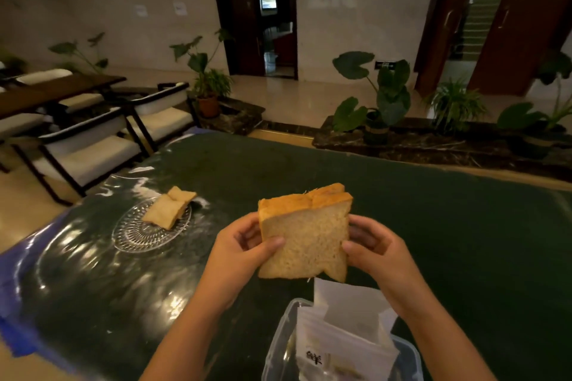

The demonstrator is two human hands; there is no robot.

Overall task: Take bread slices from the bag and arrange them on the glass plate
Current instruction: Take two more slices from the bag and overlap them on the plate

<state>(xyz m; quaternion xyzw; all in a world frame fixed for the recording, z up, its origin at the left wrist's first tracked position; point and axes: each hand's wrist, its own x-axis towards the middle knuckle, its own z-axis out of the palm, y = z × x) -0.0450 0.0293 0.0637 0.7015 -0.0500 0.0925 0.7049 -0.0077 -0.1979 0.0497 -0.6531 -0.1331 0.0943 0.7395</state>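
Observation:
A stack of bread slices [305, 238] with orange-brown crust stands upright in the air above the table, held from both sides. My left hand [244, 244] grips its left edge and my right hand [373, 246] grips its right edge. Just below, the white bread bag [349, 334] stands open in a clear plastic container [278, 346] at the near edge. To the left, a ribbed glass plate [139, 237] rests on the table, and two bread slices [168, 207] lie overlapping on its far side.
The table [448, 241] has a dark green top, with glossy plastic sheeting and blue edging on its left part. Chairs [93, 145] and another table stand beyond the left side; potted plants [383, 102] line a ledge behind.

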